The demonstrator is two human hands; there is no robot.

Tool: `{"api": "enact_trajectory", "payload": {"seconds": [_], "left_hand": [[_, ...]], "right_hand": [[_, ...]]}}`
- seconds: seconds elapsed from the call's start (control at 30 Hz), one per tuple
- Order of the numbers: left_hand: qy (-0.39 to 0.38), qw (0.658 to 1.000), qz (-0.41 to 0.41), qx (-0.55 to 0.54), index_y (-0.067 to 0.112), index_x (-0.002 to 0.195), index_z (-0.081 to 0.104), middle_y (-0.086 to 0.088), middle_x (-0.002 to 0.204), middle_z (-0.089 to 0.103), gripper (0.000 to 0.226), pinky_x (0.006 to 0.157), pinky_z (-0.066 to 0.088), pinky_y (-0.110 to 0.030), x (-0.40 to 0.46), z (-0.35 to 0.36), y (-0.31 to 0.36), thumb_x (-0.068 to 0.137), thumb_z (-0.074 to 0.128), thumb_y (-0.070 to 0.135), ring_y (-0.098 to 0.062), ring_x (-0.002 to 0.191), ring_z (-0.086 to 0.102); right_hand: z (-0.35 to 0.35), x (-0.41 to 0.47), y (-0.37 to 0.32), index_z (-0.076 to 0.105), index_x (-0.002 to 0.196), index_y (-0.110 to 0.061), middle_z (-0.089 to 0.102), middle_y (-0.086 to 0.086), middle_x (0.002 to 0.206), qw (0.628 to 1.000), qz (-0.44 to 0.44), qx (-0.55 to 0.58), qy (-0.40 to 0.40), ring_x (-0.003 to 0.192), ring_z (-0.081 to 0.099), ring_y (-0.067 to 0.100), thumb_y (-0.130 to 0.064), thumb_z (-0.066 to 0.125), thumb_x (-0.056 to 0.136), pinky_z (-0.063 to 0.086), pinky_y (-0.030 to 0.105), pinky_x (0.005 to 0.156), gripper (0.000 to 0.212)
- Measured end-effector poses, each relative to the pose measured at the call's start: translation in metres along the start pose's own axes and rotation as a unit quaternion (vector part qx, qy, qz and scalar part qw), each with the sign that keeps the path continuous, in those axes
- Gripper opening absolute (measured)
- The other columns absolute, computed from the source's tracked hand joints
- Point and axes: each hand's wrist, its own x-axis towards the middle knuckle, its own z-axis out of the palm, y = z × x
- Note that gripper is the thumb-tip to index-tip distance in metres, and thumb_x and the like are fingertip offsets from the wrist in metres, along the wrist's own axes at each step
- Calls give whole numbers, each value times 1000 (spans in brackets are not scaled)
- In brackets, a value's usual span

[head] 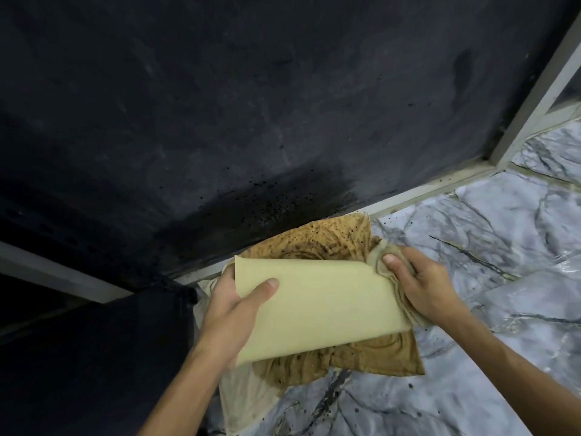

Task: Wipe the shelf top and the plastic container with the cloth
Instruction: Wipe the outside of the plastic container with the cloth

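left hand [234, 313] fingers gripping folded yellow cloth [314, 306], right hand [421, 284] fingers bunching its other end, dirty brown side showing, held above marble floor [471, 247], beside black shelf top [220, 105]

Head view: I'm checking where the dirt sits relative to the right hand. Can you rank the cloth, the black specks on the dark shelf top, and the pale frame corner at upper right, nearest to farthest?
1. cloth: gripped in the right hand.
2. black specks: up-left, on the dark shelf top.
3. frame corner: farthest, up-right.
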Motion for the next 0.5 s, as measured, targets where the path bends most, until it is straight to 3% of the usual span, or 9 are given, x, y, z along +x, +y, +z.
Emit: {"api": "enact_trajectory", "payload": {"seconds": [0.17, 0.27, 0.3, 0.37, 0.5], "left_hand": [[-31, 994, 106, 16, 32, 130, 58, 15, 116, 79, 52, 71, 62, -15, -28, -14, -16, 85, 85, 26, -4, 101, 77], [-21, 995, 95, 27, 44, 127, 56, 21, 119, 75, 60, 72, 61, -13, -34, -11, -28, 73, 83, 42, 0, 105, 74], [-19, 996, 87, 30, 48, 126, 56, 25, 118, 74, 61, 72, 61, -13, -37, -11, -34, 71, 81, 46, 1, 105, 73], [-16, 996, 66, 53, 57, 124, 55, 28, 118, 73, 61, 74, 61, -18, -42, -10, -48, 69, 79, 52, 3, 107, 71], [-1, 998, 34, 56, 74, 115, 54, 33, 117, 73, 57, 84, 54, -25, -56, -19, -72, 67, 80, 56, 10, 106, 68]], "right_hand": [[-33, -12, -5, 56, 75, -29, 57, -12, 63, 985, 73, 110, 111, 57, 52, 6, -49, 47, 101, 45, 33, 55, 34], [-50, -18, -19, 50, 77, -14, 47, 8, 63, 970, 100, 173, 141, 56, 49, 37, -55, 45, 100, 51, 56, 51, 47], [-54, -20, -24, 50, 78, -13, 47, 9, 63, 964, 107, 192, 147, 55, 48, 38, -56, 45, 100, 50, 59, 48, 48], [-60, -22, -33, 52, 81, -11, 51, 5, 62, 959, 108, 207, 158, 55, 50, 25, -58, 45, 98, 48, 53, 45, 51], [-63, -25, -48, 56, 88, -7, 55, 23, 78, 966, 67, 208, 140, 65, 52, 16, -59, 40, 100, 47, 34, 56, 56]]}}
